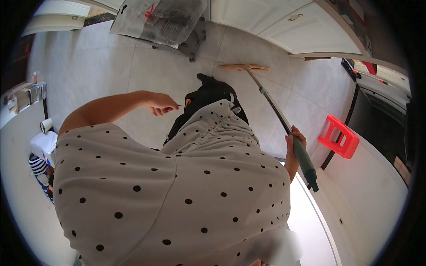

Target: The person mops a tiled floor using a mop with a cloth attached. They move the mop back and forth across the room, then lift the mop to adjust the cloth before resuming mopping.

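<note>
My right hand (295, 142) is wrapped round the grey-green grip of a mop (279, 113). Its metal pole slants away to a wide, flat, tan-orange head (244, 67) resting on the tiled floor. On the other side, my left hand (162, 104) hangs in the air in front of my body, fingers curled together. A tiny dark tip shows at its fingertips; what it belongs to cannot be made out. Below that hand are my white dotted top and black trousers.
A dark wheeled item under clear plastic (164, 22) stands ahead, beside white cabinets (306, 29). A red plastic stool (339, 136) is at the right by a pale wall. At the far left, another person in a striped garment (38, 164) is partly visible.
</note>
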